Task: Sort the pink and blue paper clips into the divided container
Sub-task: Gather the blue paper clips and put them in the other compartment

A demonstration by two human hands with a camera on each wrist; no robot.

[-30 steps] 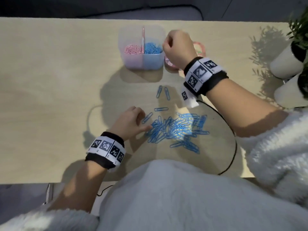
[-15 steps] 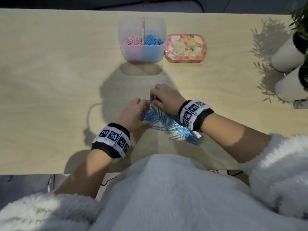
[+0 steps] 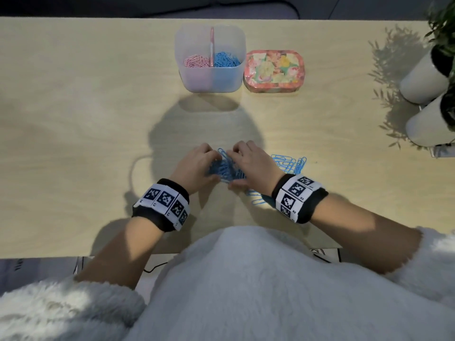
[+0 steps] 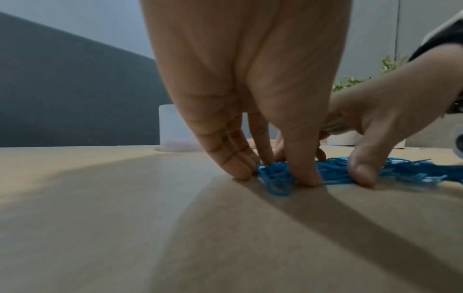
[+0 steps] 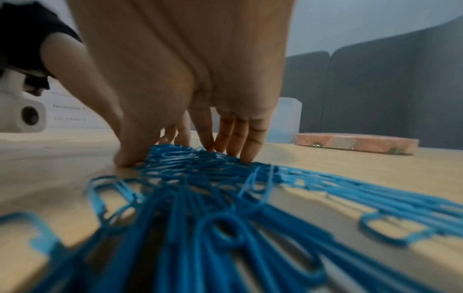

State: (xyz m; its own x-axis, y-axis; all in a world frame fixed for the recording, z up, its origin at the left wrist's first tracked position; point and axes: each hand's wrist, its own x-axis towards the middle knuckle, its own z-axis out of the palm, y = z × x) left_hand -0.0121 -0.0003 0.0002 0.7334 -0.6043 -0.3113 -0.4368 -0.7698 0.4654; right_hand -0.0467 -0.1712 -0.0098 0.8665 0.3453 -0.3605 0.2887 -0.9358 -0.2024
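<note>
Head view: floral tin (image 3: 273, 67) just beside divided container (image 3: 197, 80); plant pots (image 3: 422, 82) far right.

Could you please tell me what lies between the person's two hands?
A heap of blue paper clips, touched by the left hand and right hand; the head view shows it.

1. Pressing down with the left hand (image 3: 197, 166): fingers (image 4: 233, 158) straight and close together, tips and thumb on the bench (image 3: 73, 143).
2. Pressing likewise with the right hand (image 3: 251, 166), just beside the left hand: fingers (image 5: 240, 138) straight down, thumb spread apart from them.
3. Bare forearms (image 3: 118, 244) angled inward, wrists raised above the fingertips.
</note>
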